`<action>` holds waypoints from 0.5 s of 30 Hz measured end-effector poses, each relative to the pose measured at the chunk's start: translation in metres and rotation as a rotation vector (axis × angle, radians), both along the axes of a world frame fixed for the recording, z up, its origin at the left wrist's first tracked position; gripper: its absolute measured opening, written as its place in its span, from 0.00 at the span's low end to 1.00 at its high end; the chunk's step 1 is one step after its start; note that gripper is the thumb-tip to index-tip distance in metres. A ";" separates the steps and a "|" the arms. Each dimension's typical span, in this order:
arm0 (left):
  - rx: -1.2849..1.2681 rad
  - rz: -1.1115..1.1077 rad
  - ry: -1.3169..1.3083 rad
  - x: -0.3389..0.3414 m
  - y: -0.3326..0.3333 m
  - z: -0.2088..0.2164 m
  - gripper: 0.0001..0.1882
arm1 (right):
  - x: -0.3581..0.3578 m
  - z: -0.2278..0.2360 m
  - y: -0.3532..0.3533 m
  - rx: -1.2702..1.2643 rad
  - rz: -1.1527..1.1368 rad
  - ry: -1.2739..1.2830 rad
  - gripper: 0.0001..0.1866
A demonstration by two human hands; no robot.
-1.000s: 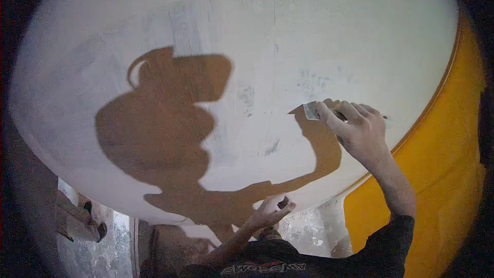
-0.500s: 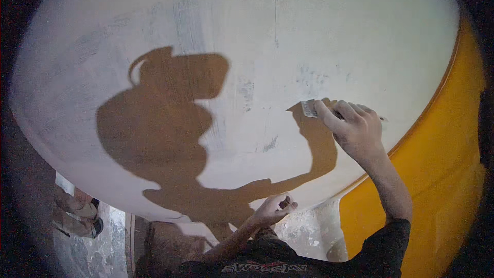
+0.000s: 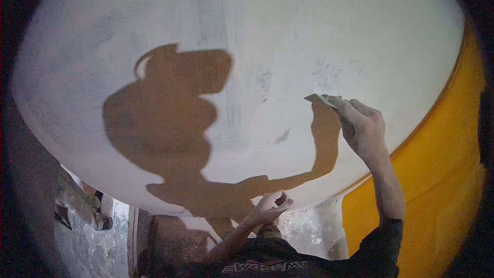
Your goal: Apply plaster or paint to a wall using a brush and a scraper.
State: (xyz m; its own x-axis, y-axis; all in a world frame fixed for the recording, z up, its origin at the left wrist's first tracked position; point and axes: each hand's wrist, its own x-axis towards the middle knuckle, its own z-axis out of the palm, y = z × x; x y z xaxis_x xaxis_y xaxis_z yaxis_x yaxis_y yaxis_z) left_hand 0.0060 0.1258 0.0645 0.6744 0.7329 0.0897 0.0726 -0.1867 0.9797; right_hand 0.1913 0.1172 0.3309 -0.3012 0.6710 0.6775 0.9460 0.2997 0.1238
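A putty knife is in my right hand, its thin blade tilted against the white wall. My fingers wrap around its handle and hide most of it. Low in the middle, my left hand is held up close to my body with thumb and fingers curled into a ring. A dark patch shows inside that ring; whether it is an object or only shadow I cannot tell. Grey smears and patches mark the wall near the blade.
My shadow covers much of the wall's left and middle. An orange-yellow wall adjoins on the right. Below, a stained, pale floor shows, with another person's legs and shoes at the lower left.
The putty knife and my right hand have shifted slightly right and up along the wall, and the blade now shows more edge-on. My left hand stays curled in nearly the same place.
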 end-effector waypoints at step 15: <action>0.073 -0.069 -0.097 -0.001 0.004 -0.009 0.18 | 0.014 -0.056 0.028 0.112 0.223 0.483 0.24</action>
State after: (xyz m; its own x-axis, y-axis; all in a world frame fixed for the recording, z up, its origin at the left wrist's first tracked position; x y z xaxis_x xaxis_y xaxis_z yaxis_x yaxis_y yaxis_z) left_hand 0.0053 0.1297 0.0557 0.7088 0.6740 0.2082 -0.0375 -0.2588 0.9652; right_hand 0.2051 0.1450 0.2753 -0.0643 0.5421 0.8379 0.8180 0.5095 -0.2669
